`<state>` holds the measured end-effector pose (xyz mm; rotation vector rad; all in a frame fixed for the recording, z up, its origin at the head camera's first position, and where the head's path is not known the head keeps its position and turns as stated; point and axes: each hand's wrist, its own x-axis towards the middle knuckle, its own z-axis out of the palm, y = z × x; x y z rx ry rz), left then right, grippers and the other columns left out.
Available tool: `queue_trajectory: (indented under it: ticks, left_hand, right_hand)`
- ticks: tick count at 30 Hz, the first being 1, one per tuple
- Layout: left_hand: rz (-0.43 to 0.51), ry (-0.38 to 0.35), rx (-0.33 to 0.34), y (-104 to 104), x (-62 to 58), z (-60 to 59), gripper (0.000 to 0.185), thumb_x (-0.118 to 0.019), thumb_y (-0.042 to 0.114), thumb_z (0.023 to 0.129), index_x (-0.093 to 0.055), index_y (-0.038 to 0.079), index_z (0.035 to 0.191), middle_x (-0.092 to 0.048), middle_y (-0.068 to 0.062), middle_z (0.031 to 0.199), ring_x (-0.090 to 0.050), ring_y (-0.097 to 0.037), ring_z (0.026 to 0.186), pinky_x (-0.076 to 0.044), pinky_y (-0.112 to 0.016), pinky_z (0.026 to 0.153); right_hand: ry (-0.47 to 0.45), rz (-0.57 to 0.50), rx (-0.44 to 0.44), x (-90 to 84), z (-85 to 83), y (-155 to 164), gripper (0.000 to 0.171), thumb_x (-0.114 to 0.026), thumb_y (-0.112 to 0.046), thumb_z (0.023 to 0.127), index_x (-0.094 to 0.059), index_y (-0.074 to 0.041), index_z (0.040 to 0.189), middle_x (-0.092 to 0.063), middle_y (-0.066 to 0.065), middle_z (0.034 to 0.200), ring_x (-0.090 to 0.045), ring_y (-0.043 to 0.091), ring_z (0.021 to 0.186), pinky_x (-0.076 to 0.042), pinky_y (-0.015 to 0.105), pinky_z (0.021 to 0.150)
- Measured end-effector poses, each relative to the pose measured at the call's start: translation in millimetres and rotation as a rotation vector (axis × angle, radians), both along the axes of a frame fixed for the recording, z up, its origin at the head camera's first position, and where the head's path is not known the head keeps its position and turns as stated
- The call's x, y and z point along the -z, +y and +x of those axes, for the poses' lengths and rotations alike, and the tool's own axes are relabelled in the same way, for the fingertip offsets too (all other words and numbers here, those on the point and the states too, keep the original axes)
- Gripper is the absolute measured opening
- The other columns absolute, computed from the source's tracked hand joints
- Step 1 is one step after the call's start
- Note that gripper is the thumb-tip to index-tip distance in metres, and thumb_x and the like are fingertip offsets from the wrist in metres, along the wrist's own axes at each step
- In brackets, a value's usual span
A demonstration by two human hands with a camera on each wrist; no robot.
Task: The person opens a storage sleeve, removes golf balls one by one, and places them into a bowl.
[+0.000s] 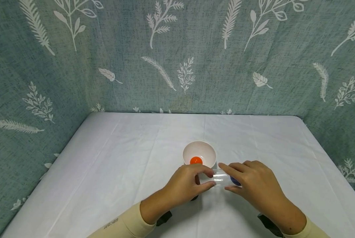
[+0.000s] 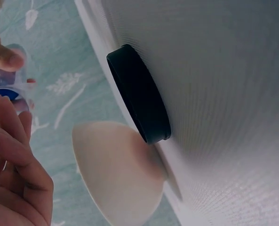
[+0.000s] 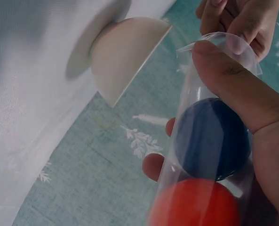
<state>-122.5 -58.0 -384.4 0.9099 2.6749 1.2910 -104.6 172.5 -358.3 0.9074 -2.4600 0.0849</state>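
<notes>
Near the tablecloth's (image 1: 106, 165) front edge, both hands are gripping a clear tube (image 1: 222, 180): right hand (image 1: 254, 183) curling round its ball-filled body, left hand (image 1: 186, 183) pinching the mouth toward the bowl (image 1: 208, 153), which is already holding an orange ball (image 1: 196, 160).

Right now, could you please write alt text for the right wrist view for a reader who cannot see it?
A right hand grips a clear plastic tube holding a dark blue ball above an orange-red ball; left-hand fingers touch its open end. Behind stand a white round bowl on a white tablecloth and a teal leaf-print backdrop.
</notes>
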Motion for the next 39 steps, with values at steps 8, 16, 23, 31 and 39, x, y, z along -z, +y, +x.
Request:
queue_trajectory:
  ticks: [8,16,23,31,39]
  left_hand:
    - [0.113,-0.046,-0.016,0,2.6,-1.1,0.022,-0.078,0.023,0.089,-0.075,0.009,0.106,-0.076,0.000,0.099,-0.050,0.003,0.054,-0.046,-0.017,0.050]
    - [0.191,-0.100,-0.095,-4,2.5,-1.6,0.017,-0.079,0.024,0.088,-0.078,0.013,0.101,-0.070,0.009,0.088,-0.050,-0.002,0.053,-0.044,-0.019,0.049]
    - [0.215,-0.144,-0.114,-8,0.5,-3.5,0.015,-0.078,0.024,0.088,-0.077,0.015,0.100,-0.069,0.009,0.087,-0.053,-0.003,0.053,-0.046,-0.020,0.049]
    - [0.225,-0.167,-0.110,-10,-1.7,-4.3,0.018,-0.078,0.025,0.089,-0.077,0.017,0.105,-0.071,0.007,0.092,-0.056,-0.004,0.056,-0.049,-0.021,0.051]
    - [0.249,-0.165,-0.093,-10,-1.5,-6.3,0.019,-0.075,0.027,0.092,-0.077,0.018,0.109,-0.074,0.007,0.099,-0.059,-0.006,0.057,-0.053,-0.022,0.055]
  right_hand:
    - [0.046,0.005,-0.042,-1.7,-3.7,1,0.074,-0.096,-0.040,0.053,-0.072,-0.023,0.120,-0.074,-0.004,0.093,-0.067,0.017,0.079,-0.049,0.042,0.085]
    - [0.049,0.013,-0.045,-9.3,-7.6,-9,0.072,-0.095,-0.041,0.057,-0.071,-0.025,0.123,-0.072,-0.005,0.092,-0.065,0.018,0.077,-0.052,0.038,0.078]
    - [0.035,0.024,-0.057,-15.0,-13.7,-15,0.070,-0.094,-0.041,0.059,-0.071,-0.025,0.122,-0.070,-0.003,0.091,-0.066,0.018,0.078,-0.055,0.037,0.076]
    - [-0.009,0.038,-0.034,-16.2,-15.6,-17,0.070,-0.094,-0.041,0.060,-0.070,-0.026,0.123,-0.068,-0.004,0.089,-0.063,0.015,0.074,-0.054,0.036,0.077]
    - [0.009,0.023,-0.041,-15.1,-15.9,-15,0.069,-0.095,-0.040,0.058,-0.071,-0.024,0.121,-0.068,-0.004,0.087,-0.063,0.015,0.073,-0.053,0.037,0.077]
